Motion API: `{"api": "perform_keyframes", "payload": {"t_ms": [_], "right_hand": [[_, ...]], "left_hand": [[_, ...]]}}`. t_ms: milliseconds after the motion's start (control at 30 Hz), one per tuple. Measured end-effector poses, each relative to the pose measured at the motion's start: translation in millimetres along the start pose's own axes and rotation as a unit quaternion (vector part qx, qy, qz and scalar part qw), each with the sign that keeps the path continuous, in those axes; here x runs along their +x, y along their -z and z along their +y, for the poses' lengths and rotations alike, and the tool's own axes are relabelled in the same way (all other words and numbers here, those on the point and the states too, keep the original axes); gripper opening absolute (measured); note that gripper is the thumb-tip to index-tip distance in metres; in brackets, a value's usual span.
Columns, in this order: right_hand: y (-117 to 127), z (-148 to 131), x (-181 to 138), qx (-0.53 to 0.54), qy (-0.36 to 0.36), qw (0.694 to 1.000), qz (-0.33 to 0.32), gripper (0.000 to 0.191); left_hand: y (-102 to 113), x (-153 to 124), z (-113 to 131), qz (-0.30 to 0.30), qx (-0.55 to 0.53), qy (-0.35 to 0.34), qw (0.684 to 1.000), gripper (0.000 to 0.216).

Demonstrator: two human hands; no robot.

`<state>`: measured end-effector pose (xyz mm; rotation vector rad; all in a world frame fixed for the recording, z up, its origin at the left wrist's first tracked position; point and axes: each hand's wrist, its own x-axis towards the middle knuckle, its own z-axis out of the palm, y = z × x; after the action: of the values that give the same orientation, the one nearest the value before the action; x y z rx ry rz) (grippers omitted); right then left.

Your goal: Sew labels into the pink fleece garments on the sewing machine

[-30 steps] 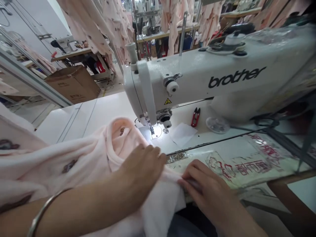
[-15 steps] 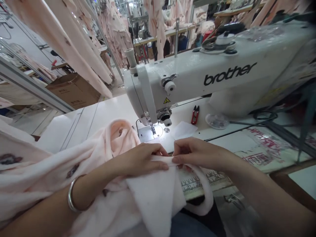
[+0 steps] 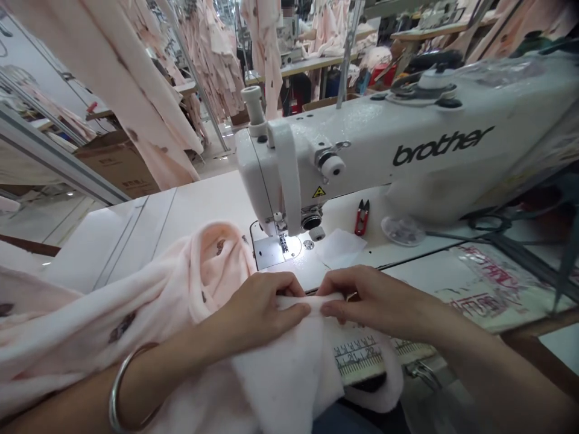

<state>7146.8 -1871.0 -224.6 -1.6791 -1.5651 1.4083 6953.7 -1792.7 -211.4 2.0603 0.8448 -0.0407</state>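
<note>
Pale pink plush fabric (image 3: pixel 280 374) with a small dark print lies across the table's left front and hangs over its edge. My left hand (image 3: pixel 271 304) pinches a folded edge of it between thumb and fingers. Close beside it, my right hand (image 3: pixel 357 295) pinches the same edge, where a narrow strip (image 3: pixel 395 386) of the fabric loops down to the right. Both hands are just in front of the sewing machine (image 3: pixel 362 157). Its lit presser foot (image 3: pixel 283 243) stands behind them with no fabric under it.
Red thread snips (image 3: pixel 362 217) lie right of the needle, near a white scrap (image 3: pixel 344 246) and a clear round dish (image 3: pixel 402 231). A measuring tape (image 3: pixel 362 359) runs along the table's front edge. A cardboard box (image 3: pixel 120 163) and hanging pink garments (image 3: pixel 210 60) stand beyond.
The camera view has shifted slightly, so the machine appears lower and further right. Both hands still pinch the fabric edge; the right hand's fingers have moved a little along it.
</note>
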Motion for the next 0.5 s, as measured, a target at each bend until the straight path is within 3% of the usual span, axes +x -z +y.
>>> {"api": "perform_keyframes", "payload": {"t_ms": [200,300,367,500], "right_hand": [[6.1,0.9,40.3,0.055,-0.031,0.998,-0.022,0.012],[11.7,-12.5,63.9,-0.011,-0.071,0.997,0.042,0.017],[14.1,-22.1,73.4,-0.054,-0.107,0.989,0.084,0.022],[16.5,-26.4,84.4,-0.071,-0.023,0.992,0.099,0.019]], "left_hand": [[11.7,19.2,-8.2,0.052,-0.016,0.085,0.995,0.023],[23.4,36.9,-18.0,0.077,-0.022,0.147,0.986,0.025],[28.9,47.6,-25.7,0.083,-0.025,0.152,0.985,0.022],[31.7,60.8,-38.1,0.092,-0.015,0.144,0.985,0.022]]}}
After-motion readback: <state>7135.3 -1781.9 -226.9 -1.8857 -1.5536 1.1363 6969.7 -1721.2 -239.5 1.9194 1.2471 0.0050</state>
